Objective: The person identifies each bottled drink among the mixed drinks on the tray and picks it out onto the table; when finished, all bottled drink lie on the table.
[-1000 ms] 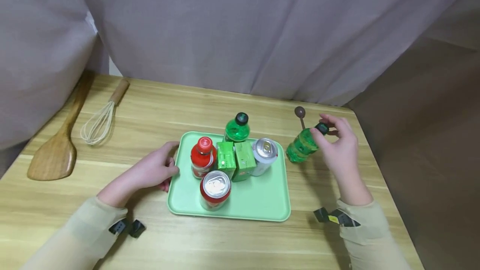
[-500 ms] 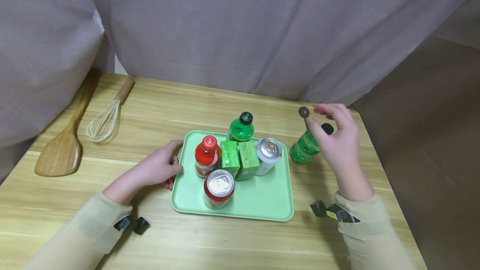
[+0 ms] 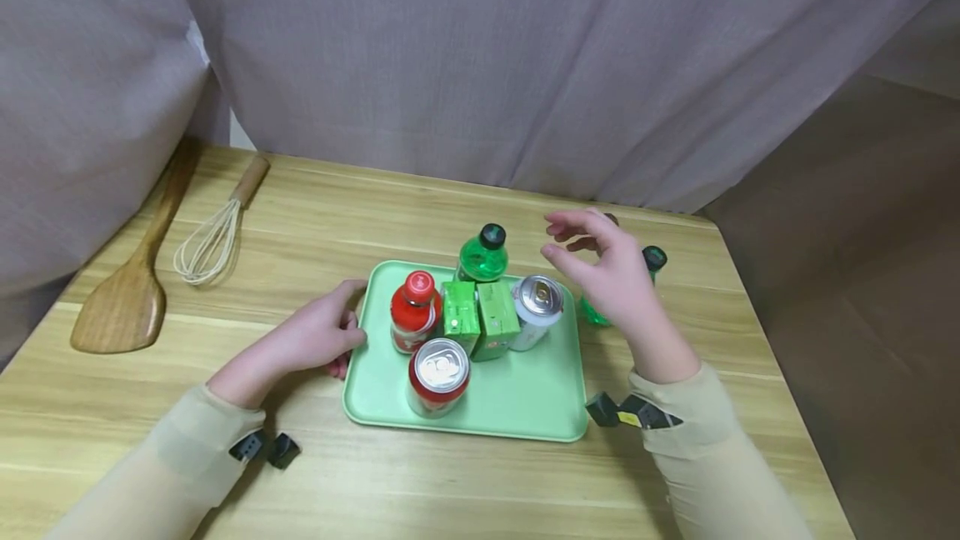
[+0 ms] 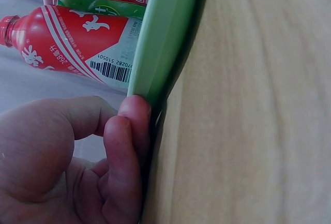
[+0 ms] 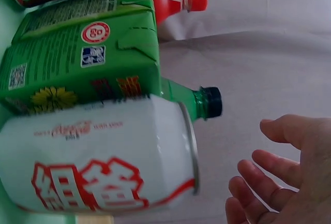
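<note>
My left hand (image 3: 311, 340) grips the left rim of a light green tray (image 3: 517, 402); in the left wrist view curled fingertips meet its edge. The tray carries a red-capped bottle (image 3: 414, 319), a red cola can (image 3: 437, 382), two green drink cartons (image 3: 497, 323) side by side and a white cola can (image 5: 103, 157). A green bottle (image 3: 482, 257) with a black cap stands at the tray's back edge. My right hand (image 3: 600, 261) holds nothing, fingers spread and slightly bent, above and beyond the white can. Behind it, another green bottle (image 3: 654, 259) is mostly hidden.
A wooden spatula (image 3: 120, 307) and a whisk (image 3: 217, 236) lie at the left of the wooden table (image 3: 420, 490). A brown spoon (image 3: 612, 218) is mostly covered by my right hand. Grey curtains (image 3: 420, 65) hang behind the table.
My right hand has let go of the right-hand green bottle, which stays on the table, and has moved left toward the tray. My left hand stays at the tray's rim.
</note>
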The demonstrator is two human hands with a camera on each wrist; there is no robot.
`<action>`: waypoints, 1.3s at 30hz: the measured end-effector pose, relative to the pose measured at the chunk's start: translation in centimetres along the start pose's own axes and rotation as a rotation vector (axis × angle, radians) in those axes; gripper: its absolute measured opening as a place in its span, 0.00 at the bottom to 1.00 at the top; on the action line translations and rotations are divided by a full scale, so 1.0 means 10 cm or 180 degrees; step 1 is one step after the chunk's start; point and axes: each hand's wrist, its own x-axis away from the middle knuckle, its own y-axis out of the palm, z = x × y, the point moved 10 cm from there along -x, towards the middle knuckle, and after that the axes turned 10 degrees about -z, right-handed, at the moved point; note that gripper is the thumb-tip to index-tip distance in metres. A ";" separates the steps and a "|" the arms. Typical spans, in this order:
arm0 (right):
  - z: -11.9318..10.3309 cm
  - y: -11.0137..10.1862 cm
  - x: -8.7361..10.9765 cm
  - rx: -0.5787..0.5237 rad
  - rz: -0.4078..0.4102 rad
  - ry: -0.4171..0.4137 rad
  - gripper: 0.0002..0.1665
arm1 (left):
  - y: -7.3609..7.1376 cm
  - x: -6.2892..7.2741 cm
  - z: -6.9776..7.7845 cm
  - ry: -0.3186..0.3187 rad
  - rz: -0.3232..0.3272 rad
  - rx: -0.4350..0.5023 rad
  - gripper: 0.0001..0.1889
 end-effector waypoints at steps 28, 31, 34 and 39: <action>0.17 0.58 -0.30 -0.0045 -0.0773 0.0389 0.27 | 0.00 0.00 0.00 0.0025 0.0006 0.0051 0.42; 0.19 0.61 -0.32 -0.0076 -0.0783 0.0402 0.27 | 0.00 0.00 0.00 0.0023 0.0002 0.0060 0.42; 0.19 0.63 -0.34 -0.0045 -0.0790 0.0404 0.26 | 0.00 0.00 0.00 0.0023 0.0002 0.0070 0.42; 0.15 0.66 -0.37 0.0039 -0.0765 0.0381 0.23 | -0.01 0.01 -0.01 0.0014 0.0017 0.0050 0.42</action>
